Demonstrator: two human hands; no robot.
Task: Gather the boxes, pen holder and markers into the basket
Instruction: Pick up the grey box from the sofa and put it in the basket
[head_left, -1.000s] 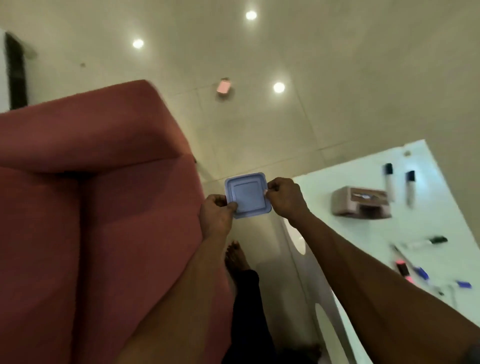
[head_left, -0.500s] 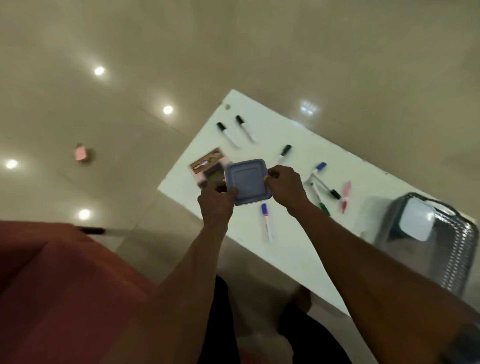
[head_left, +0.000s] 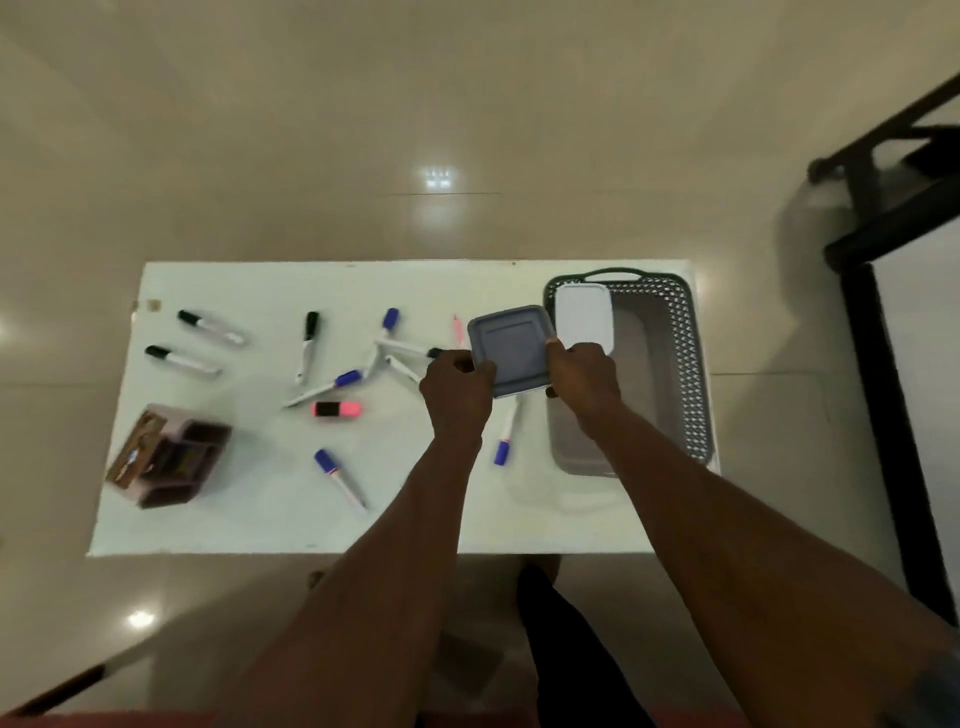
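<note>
Both hands, left hand and right hand, pinch opposite edges of a blue box held just left of the basket, where, seemingly, a white box sits; an edge-only grip could slip, dropping it onto markers.

My left hand hides one corner of the blue box and part of some markers. My right arm covers the near wall of the basket. The pen holder is blurred, so I cannot tell its contents.
</note>
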